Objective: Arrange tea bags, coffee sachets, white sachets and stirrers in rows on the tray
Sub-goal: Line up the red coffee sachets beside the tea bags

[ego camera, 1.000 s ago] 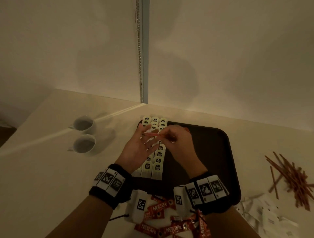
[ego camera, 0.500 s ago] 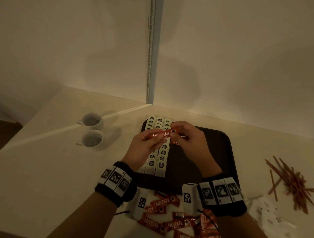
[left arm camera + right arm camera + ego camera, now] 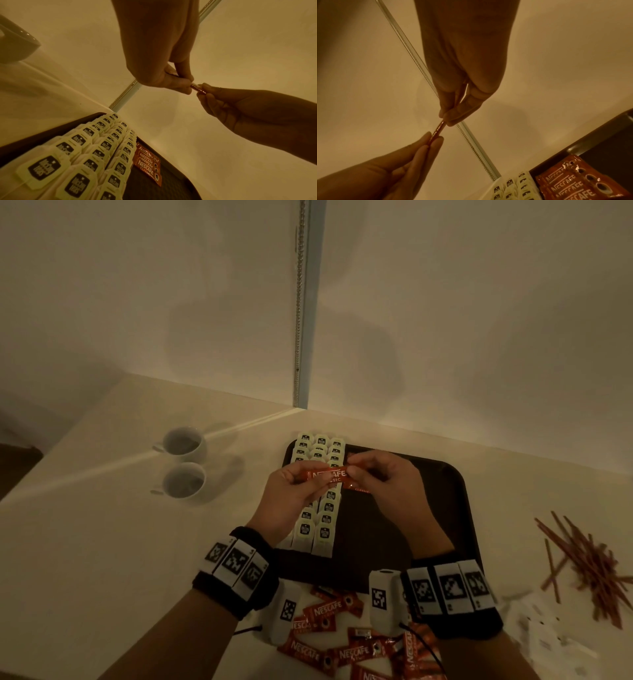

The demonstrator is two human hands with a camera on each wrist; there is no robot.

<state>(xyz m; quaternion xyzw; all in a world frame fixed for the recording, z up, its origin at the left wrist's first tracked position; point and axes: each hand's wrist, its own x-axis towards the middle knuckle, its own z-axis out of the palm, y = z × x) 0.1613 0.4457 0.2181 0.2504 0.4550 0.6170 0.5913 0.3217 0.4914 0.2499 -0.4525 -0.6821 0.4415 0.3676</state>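
From the head view, I have one Nescafé sachet (image 3: pixel 325 476) pinched at both ends: my left hand (image 3: pixel 291 494) takes its 9 o'clock end, my right hand (image 3: pixel 383 487) its 3 o'clock end, both sets of fingers curled tight on it. Its long axis runs 9 to 3, held above the tray (image 3: pixel 455 508), over the tea bag rows (image 3: pixel 322 525). The started coffee row (image 3: pixel 359 489) lies just toward 4 o'clock of it, mostly under my right hand, so I judge the right hand the nearer one to set it down.

The left wrist view shows the sachet (image 3: pixel 197 88) edge-on between the two pinches, the laid Nescafé sachets (image 3: pixel 149 163) touching the 3 o'clock edge of the tea bags (image 3: pixel 96 152), long axes across the row.

In the right wrist view, the sachet (image 3: pixel 438 130) is a thin strip between my fingers (image 3: pixel 453 116), the laid row (image 3: pixel 576 185) toward 4 o'clock.
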